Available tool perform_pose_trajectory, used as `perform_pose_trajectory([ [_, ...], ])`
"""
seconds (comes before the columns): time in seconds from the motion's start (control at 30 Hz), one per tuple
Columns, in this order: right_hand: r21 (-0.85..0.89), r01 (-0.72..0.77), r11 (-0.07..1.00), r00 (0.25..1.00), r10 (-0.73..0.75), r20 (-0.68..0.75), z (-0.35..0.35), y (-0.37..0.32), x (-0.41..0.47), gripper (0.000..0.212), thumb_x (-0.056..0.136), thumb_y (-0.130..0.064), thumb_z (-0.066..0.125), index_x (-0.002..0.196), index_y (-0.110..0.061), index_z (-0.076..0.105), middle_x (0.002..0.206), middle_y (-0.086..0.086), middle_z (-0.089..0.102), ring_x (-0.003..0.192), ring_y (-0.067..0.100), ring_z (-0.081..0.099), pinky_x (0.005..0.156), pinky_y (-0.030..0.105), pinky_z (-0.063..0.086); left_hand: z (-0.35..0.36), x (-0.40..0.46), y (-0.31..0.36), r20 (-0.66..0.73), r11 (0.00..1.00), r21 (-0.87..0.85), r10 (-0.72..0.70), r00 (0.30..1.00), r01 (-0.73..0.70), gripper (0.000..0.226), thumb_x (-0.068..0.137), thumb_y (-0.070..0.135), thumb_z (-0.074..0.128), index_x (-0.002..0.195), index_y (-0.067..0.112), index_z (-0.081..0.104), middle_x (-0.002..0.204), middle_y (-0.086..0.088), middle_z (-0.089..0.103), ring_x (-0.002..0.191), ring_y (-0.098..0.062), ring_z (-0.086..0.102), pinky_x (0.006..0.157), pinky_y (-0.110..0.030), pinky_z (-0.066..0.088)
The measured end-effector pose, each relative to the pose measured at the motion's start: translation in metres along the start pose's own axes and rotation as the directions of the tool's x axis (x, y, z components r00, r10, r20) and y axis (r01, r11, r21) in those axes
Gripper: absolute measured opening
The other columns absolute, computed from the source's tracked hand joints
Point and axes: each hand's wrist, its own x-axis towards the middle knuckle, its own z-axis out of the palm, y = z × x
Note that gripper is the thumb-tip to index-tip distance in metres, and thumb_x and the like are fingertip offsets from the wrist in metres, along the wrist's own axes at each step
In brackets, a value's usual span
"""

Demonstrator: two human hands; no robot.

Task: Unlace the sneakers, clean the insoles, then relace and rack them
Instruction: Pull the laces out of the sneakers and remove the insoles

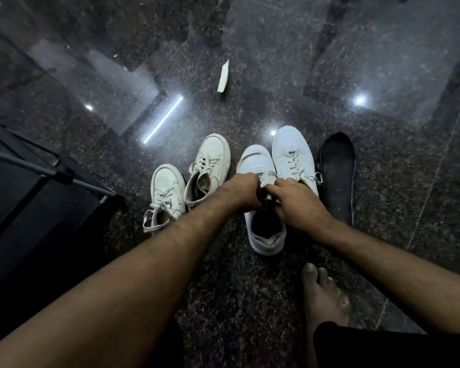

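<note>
While a flat black insole [337, 179] lies on the speckled polished floor [276, 62], left hand [243, 192] and right hand [294, 201] curl on the white leather sneaker's [260, 208] laces.

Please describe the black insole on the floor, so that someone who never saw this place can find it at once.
Start at the row of four white sneakers on the dark speckled stone floor. Go to the tall white lace-up sneaker at the row's right end. The flat black foam insole lies directly to its right, the only dark, thin, sole-shaped piece there.
</note>
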Motion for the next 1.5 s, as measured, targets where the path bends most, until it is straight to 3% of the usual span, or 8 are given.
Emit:
perform_pose_trajectory([
  [0.13,0.038,-0.021,0.999,1.0,0.02,0.009,-0.002,0.0,0.006,0.025,0.09,-0.036,0.058,0.112,-0.023,0.061,0.103,0.001,0.057,0.096,0.025,0.055,0.08,0.044,0.049,0.012,0.005,-0.005,-0.067,0.993,-0.116,-0.03,0.997,0.022,0.04,0.083,0.035,0.076,0.111,0.01,0.063,0.11,-0.011,0.069,0.103,-0.029,0.064,0.081,-0.034,0.049],
  [0.43,0.067,-0.054,0.996,0.997,0.05,0.065,-0.001,0.002,0.005,0.02,0.094,-0.041,0.053,0.099,-0.024,0.061,0.104,0.0,0.055,0.103,0.023,0.054,0.086,0.042,0.046,0.015,0.007,-0.005,-0.104,0.973,-0.218,-0.101,0.989,0.076,0.027,0.075,0.033,0.078,0.067,0.027,0.054,0.091,-0.006,0.072,0.088,-0.025,0.067,0.077,-0.033,0.054],
  [0.57,0.267,-0.113,0.957,0.99,0.085,0.117,-0.004,0.01,0.009,0.027,0.098,-0.036,0.05,0.072,-0.032,0.05,0.082,-0.009,0.046,0.093,0.024,0.058,0.081,0.04,0.045,0.016,0.007,-0.007,-0.09,0.973,-0.218,-0.102,0.991,0.081,0.022,0.08,0.028,0.076,0.073,0.025,0.055,0.097,-0.007,0.07,0.093,-0.026,0.067,0.077,-0.032,0.053],
  [0.67,0.305,-0.083,0.949,0.996,0.071,0.049,-0.005,0.012,0.011,0.002,0.093,-0.026,0.062,0.093,-0.027,0.064,0.087,-0.014,0.048,0.083,0.012,0.055,0.076,0.035,0.047,0.016,0.004,-0.003,-0.147,0.971,-0.227,-0.114,0.983,0.079,0.016,0.079,0.03,0.075,0.082,0.024,0.061,0.099,-0.006,0.07,0.093,-0.026,0.066,0.081,-0.035,0.056],
  [0.73,0.31,-0.05,0.949,0.999,0.049,0.011,-0.003,0.009,0.01,0.012,0.09,-0.024,0.065,0.1,-0.029,0.068,0.09,-0.015,0.051,0.082,0.011,0.056,0.075,0.037,0.05,0.015,0.003,0.0,-0.176,0.961,-0.262,-0.138,0.975,0.089,0.014,0.078,0.029,0.073,0.084,0.019,0.065,0.095,-0.008,0.071,0.089,-0.027,0.067,0.079,-0.037,0.057],
  [0.97,0.354,-0.052,0.934,0.997,0.027,0.076,-0.002,0.015,0.014,0.013,0.091,-0.023,0.066,0.101,-0.03,0.07,0.093,-0.008,0.055,0.086,0.013,0.059,0.08,0.039,0.051,0.015,-0.002,0.008,-0.172,0.888,-0.419,-0.284,0.943,0.191,0.019,0.073,0.02,0.078,0.083,0.005,0.073,0.081,-0.016,0.071,0.071,-0.032,0.072,0.056,-0.045,0.062],
  [1.23,0.272,-0.038,0.962,0.996,0.014,0.088,0.006,0.012,0.012,0.006,0.097,-0.031,0.048,0.094,-0.036,0.051,0.098,-0.013,0.053,0.093,0.012,0.057,0.086,0.048,0.047,0.024,-0.01,0.015,-0.199,0.892,-0.41,-0.293,0.935,0.193,0.041,0.073,0.04,0.079,0.093,0.007,0.067,0.095,-0.015,0.07,0.085,-0.034,0.07,0.061,-0.034,0.055],
  [1.5,0.332,-0.037,0.942,0.998,0.014,0.069,0.003,0.019,0.01,0.017,0.088,-0.02,0.064,0.096,-0.035,0.065,0.09,-0.014,0.054,0.085,0.01,0.058,0.08,0.041,0.052,0.022,-0.015,0.005,-0.138,0.882,-0.426,-0.281,0.95,0.199,0.034,0.066,0.033,0.082,0.087,0.007,0.075,0.087,-0.015,0.074,0.079,-0.029,0.073,0.068,-0.04,0.062],
])
